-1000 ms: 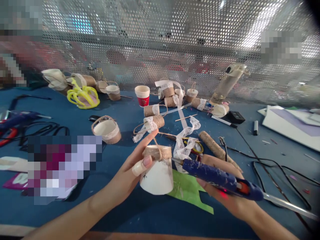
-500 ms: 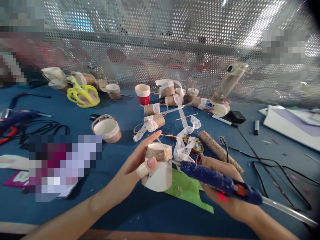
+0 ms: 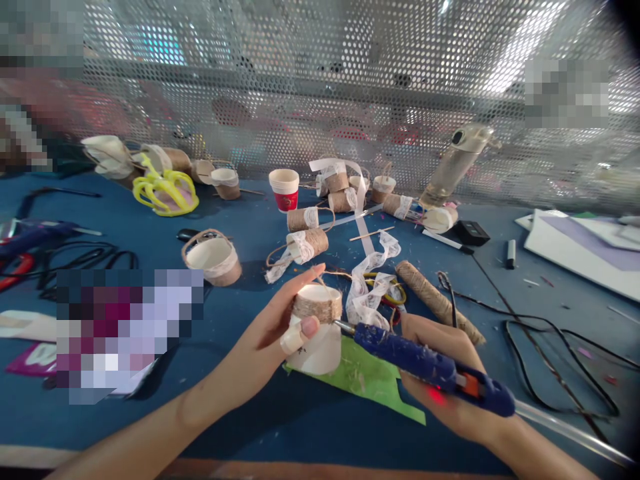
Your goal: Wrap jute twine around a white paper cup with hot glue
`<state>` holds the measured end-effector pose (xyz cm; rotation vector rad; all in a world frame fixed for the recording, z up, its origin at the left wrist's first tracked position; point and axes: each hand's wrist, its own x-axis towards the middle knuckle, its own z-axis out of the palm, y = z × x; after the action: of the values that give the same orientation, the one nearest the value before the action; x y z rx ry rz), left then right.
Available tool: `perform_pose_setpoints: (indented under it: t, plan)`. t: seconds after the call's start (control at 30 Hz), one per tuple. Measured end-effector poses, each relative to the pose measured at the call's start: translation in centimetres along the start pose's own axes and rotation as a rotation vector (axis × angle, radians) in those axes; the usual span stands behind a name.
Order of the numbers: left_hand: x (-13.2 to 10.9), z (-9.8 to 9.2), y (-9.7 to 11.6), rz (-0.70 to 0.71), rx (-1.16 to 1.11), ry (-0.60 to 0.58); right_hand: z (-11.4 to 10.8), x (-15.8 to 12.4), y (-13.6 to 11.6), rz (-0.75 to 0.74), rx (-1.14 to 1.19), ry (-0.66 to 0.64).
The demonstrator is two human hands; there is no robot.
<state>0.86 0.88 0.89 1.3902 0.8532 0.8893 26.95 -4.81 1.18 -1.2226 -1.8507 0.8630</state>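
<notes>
One twine-banded cup (image 3: 324, 348), firm in the left hand (image 3: 269, 332) — one glue gun (image 3: 417, 357), firm in the right hand (image 3: 453, 407)

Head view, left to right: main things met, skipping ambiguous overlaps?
Purple packet → yellow crown → red cup → held cup → held glue gun → white sheets.

Bare forearms (image 3: 165, 410), pale bandage (image 3: 291, 340) on left thumb (image 3: 310, 325)
</notes>
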Motion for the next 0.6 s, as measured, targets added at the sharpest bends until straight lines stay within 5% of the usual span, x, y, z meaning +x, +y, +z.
perform_pose_setpoints:
  t: [0.6]
  plan:
    - [-0.10, -0.13, -0.38, 0.020, -0.005, -0.015, 0.09, 0.07, -0.33, -0.030, -0.041, 0.016]
